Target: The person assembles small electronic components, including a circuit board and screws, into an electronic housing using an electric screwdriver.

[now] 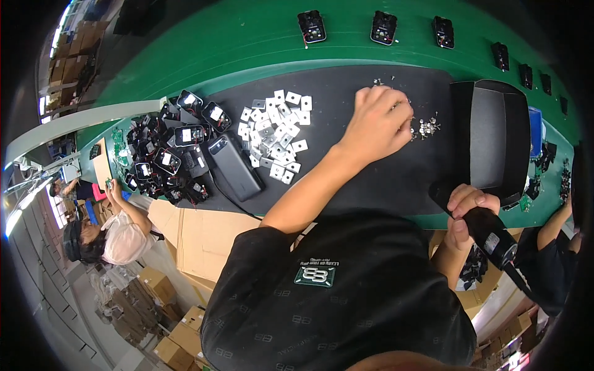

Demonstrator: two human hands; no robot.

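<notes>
My left hand [378, 123] is over the dark work mat [346, 185], its fingers curled together beside a small pile of metal screws [427, 128]. What its fingertips hold, if anything, is hidden. My right hand [470, 207] is wrapped round a black corded electric screwdriver [492, 238] at the mat's near right edge. Left of my left hand lies a loose heap of square white-and-silver plates [275, 136], each with a dark spot in the middle.
A black power bank [235, 167] with a cable lies beside a pile of black device housings [161, 148] on the left. An open black box [498, 136] stands on the right. Along the green belt [247, 37] sit several housings [383, 28]. Co-workers [124, 238] are on both sides.
</notes>
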